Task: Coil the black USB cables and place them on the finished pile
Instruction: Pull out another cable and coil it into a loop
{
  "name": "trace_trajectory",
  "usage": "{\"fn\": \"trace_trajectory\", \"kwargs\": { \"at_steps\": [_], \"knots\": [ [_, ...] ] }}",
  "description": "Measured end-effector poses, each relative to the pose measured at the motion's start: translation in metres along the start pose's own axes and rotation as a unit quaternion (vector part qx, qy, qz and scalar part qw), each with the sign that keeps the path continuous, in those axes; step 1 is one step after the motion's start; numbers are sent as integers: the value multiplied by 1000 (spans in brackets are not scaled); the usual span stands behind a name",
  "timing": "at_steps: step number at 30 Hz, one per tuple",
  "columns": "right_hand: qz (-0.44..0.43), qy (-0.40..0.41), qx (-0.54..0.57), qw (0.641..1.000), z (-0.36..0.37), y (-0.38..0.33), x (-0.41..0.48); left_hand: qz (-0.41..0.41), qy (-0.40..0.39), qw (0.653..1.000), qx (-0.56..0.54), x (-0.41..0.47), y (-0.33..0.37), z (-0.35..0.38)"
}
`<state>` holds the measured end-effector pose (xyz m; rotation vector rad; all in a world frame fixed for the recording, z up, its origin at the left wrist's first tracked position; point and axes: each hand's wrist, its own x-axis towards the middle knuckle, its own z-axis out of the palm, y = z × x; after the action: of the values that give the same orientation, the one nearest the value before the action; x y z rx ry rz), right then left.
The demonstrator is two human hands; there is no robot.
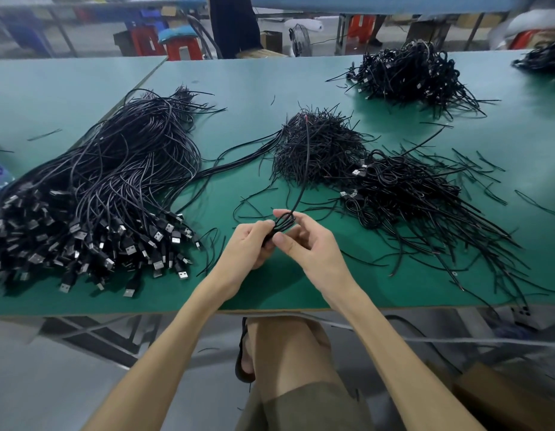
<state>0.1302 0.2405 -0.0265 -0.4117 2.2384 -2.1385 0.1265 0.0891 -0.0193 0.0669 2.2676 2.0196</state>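
At the bottom of the frame a bent knee (282, 343) and a dark sandal (242, 362) sit below the surface's (254, 82) near edge, with 2 bare forearms reaching up over it. The hands meet just above centre. The left hand (251, 244) has its fingers curled round a small bundle of black loops, the cable (282, 223) being coiled. The right hand (307, 244) pinches the top of those loops between thumb and forefinger, its other fingers loosely bent. From the loops the cable's free length runs up the frame, over the heap behind.

At lower left lies the loose pile (98, 197), a large mass of uncoiled cables with the USB plugs fanned toward the near edge and the tails trailing to the upper left. Just right of the hands is the coiled pile (410, 194), looped cables with tails splayed to the lower right. Touching its upper left side, at centre, is a heap of short black ties (316, 150); stray ones lie scattered on the green.

At upper right, well apart, sits a far pile (410, 70), and 1 more is cut by the right edge. Beyond the surface stand red stools (182, 48), blurred.
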Motion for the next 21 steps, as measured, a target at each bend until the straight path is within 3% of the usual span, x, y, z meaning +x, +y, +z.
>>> {"fn": "trace_trajectory", "kwargs": {
  "at_steps": [12, 17, 21],
  "knots": [
    [1, 41, -187, 982, 10, 4, -2, 16, 26, 999, 17, 0, 2, 5],
    [-48, 9, -229, 972, 18, 4, -6, 25, 78, 997, 12, 0, 0, 3],
    [-64, -8, -229, 971, 15, 5, -7, 18, 71, 997, -4, -1, 0, 4]
  ]
}}
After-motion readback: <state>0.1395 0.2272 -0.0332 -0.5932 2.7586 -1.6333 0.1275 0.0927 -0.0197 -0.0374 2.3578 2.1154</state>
